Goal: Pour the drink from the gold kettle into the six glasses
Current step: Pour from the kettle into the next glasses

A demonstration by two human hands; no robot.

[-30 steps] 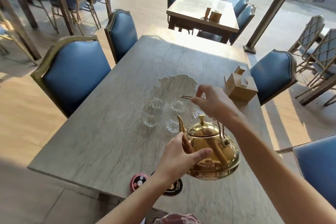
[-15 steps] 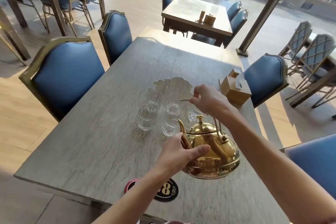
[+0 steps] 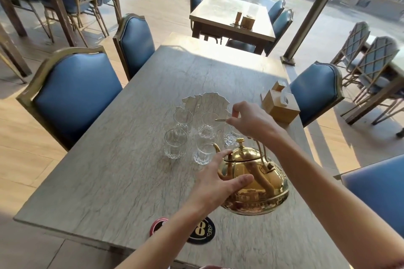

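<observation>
A shiny gold kettle [image 3: 254,183] hangs above the grey stone table [image 3: 122,181], tilted with its spout toward the glasses. My right hand [image 3: 251,121] grips the kettle's thin top handle. My left hand [image 3: 215,185] presses against the kettle's side below the spout. Several clear empty glasses stand in a cluster just beyond: one at front left [image 3: 175,143], one under the spout tip [image 3: 203,152], one at back left [image 3: 183,118], one at back middle [image 3: 209,123]. Others are partly hidden behind my right hand.
A wooden napkin box [image 3: 279,105] stands right of the glasses. A black round coaster [image 3: 201,230] and a red one [image 3: 158,224] lie near the front edge. Blue padded chairs [image 3: 76,94] line both sides. More tables and a post [image 3: 314,8] stand beyond.
The kettle has moved forward and tipped, bringing its spout over the front glass. Both hands stayed on it. The view shifted slightly left.
</observation>
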